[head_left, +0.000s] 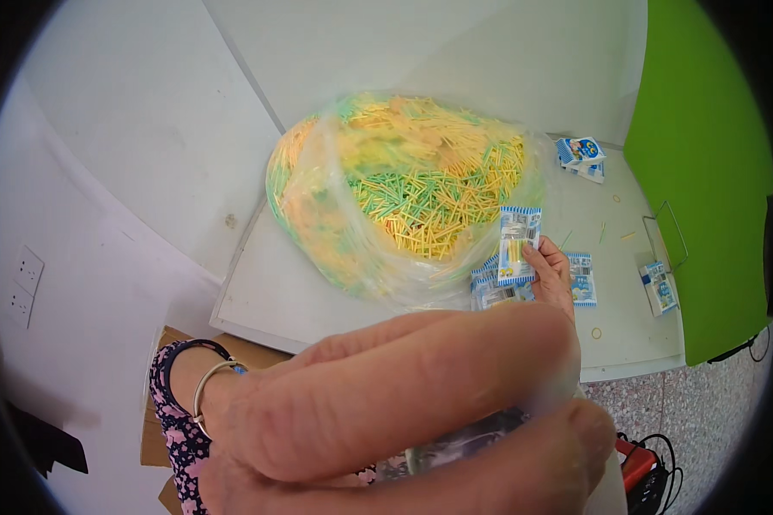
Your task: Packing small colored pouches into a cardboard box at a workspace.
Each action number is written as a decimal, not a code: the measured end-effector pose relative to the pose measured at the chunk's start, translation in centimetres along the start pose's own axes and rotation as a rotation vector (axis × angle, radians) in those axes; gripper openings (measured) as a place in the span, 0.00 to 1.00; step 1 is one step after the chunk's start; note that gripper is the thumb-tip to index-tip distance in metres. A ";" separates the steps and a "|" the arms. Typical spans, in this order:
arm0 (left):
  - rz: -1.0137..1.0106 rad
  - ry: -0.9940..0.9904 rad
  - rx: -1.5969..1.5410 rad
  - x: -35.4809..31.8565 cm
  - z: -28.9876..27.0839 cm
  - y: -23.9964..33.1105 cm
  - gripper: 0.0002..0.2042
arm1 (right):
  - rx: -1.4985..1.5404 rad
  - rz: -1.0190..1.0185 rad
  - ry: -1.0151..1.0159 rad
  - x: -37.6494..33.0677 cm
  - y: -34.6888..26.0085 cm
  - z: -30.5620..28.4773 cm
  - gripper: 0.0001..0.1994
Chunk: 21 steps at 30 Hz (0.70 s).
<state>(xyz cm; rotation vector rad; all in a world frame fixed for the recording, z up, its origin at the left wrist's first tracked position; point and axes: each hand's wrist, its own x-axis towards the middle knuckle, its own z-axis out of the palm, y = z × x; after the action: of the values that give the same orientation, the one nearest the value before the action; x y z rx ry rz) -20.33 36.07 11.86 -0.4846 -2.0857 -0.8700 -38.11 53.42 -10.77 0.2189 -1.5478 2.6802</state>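
Hands: two bare, both the person's own, one near the lens, one out over the table (335,296).
Left hand (386,412): huge in frame, close to the camera, fingers curled with thumb under them; grip closed on a clear plastic film or bag (472,442) that shows between the fingers and thumb. Its contents are too blurred to tell.
Left wrist: thin metal bangle (210,382), dark floral sleeve (173,421) behind it.
Right hand (554,279): farther out, over the table; grip pinched on a small blue-and-white sachet (518,245).
Sachet position: held upright, sticks up above the fingertips, its lower edge in the pinch. Yellow sticks show through its clear middle.
Sachet vs big bag: just in front of the right edge of the large clear bag of sticks (399,184); contact cannot be told.
Big bag: bulging, lies on the table, full of short yellow, green and orange sticks.
Sachet pile (494,287): more of the same packets flat on the table, just below and left of the held one, partly hidden by the right hand.
Other packets: one (582,279) right beside the right hand, one (661,287) near the table's right edge, a small heap (582,156) at the far right corner.
Loose sticks (605,230): a few scattered on the table right of the bag.
Surroundings: white wall, green panel (704,163) at right, wall sockets (24,283) at left, red object with black cables (640,463) on the floor.
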 end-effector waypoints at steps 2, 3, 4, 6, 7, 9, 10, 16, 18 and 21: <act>-0.032 0.029 0.044 0.6 0.0 0.3 0.07 | 0.018 0.002 -0.002 0.0 -0.1 0.3 0.06; -0.048 0.045 0.068 0.4 -0.1 0.8 0.07 | 0.023 0.004 0.001 -0.1 -0.1 0.5 0.06; -0.064 0.061 0.093 0.4 -0.3 1.2 0.06 | 0.028 0.007 0.004 0.0 -0.1 0.8 0.06; -0.093 0.076 0.122 0.3 0.1 1.6 0.05 | 0.026 0.005 0.016 0.0 -0.1 0.4 0.06; -0.108 0.083 0.135 0.3 0.3 1.6 0.05 | 0.026 0.003 0.026 0.1 0.0 0.2 0.06; -0.121 0.090 0.149 0.5 0.4 1.5 0.04 | 0.024 -0.001 0.025 0.1 -0.1 -0.4 0.06; -0.103 0.083 0.162 -1.0 -0.7 1.4 0.04 | 0.021 -0.005 0.025 0.1 -0.1 -0.7 0.06; 0.013 0.070 0.252 -1.4 -2.4 -0.5 0.05 | 0.012 -0.052 0.039 0.0 -0.4 -1.1 0.06; 0.054 0.096 0.331 -0.9 -4.5 -0.8 0.05 | 0.044 -0.045 0.001 -0.1 -0.5 -0.2 0.06; 0.107 0.110 0.415 0.1 -3.9 -1.3 0.05 | 0.074 -0.021 -0.001 0.3 0.2 0.2 0.06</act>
<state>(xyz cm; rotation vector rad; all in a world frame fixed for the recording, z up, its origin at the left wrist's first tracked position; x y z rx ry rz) -19.02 32.38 13.10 -0.3128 -2.0457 -0.3760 -38.36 53.11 -10.75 0.2380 -1.4400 2.7235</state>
